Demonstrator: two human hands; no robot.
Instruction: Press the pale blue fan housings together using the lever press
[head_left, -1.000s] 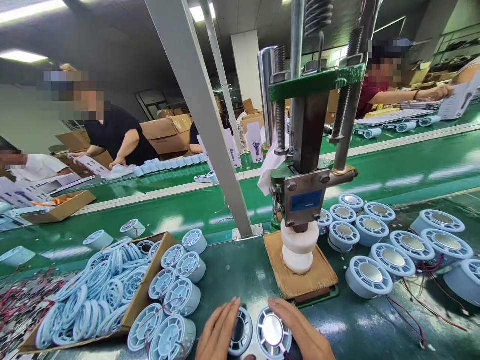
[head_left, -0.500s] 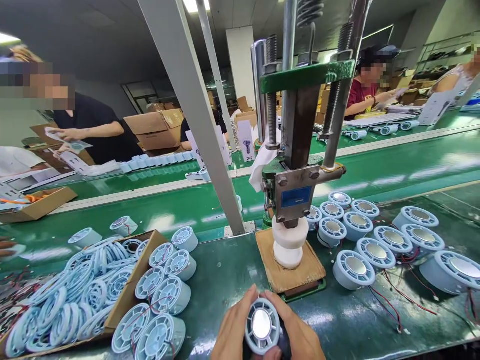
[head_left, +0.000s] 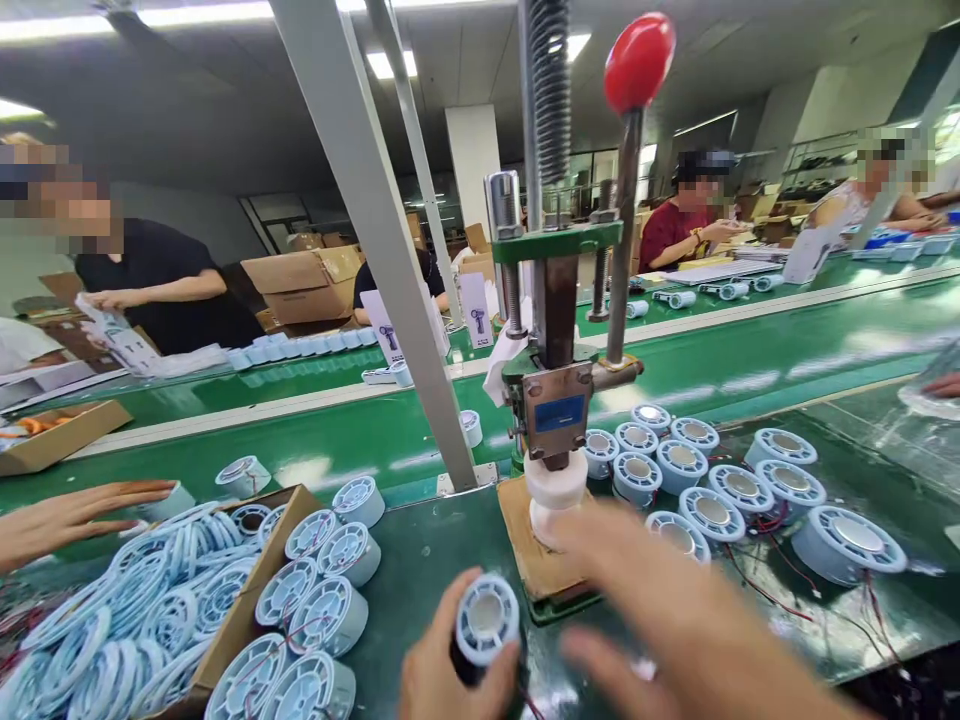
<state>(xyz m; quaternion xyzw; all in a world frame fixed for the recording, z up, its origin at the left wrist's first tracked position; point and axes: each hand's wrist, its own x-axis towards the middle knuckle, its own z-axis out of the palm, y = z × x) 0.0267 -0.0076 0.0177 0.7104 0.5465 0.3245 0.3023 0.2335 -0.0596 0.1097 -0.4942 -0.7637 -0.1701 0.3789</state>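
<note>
My left hand (head_left: 459, 650) is closed round a light-blue plastic fan housing (head_left: 487, 615) with a silver disc in its centre; its spoked face points up toward me. A red wire shows below it. My right hand (head_left: 660, 590), blurred, stretches out with thumb and fingers apart and nothing visible in it. It passes in front of the wooden pad (head_left: 525, 530) of a hand press (head_left: 557, 410). The press has a white plastic block (head_left: 555, 480) beneath its ram and a red-knobbed lever (head_left: 637, 65). To the right stand several similar housings (head_left: 712, 512) with silver discs.
At left, a cardboard box (head_left: 247, 610) holds light-blue rings. Several spoked housings (head_left: 328, 612) without discs stand beside it. A co-worker's hand (head_left: 82, 515) reaches over the green conveyor belt (head_left: 315, 470). A grey post (head_left: 390, 240) rises left of the press. Several people work beyond.
My right hand has let go of the fan housing and moved right and forward. My left hand keeps it, slightly farther left. The press lever's red knob has come into view. A co-worker's hand has reached in at left.
</note>
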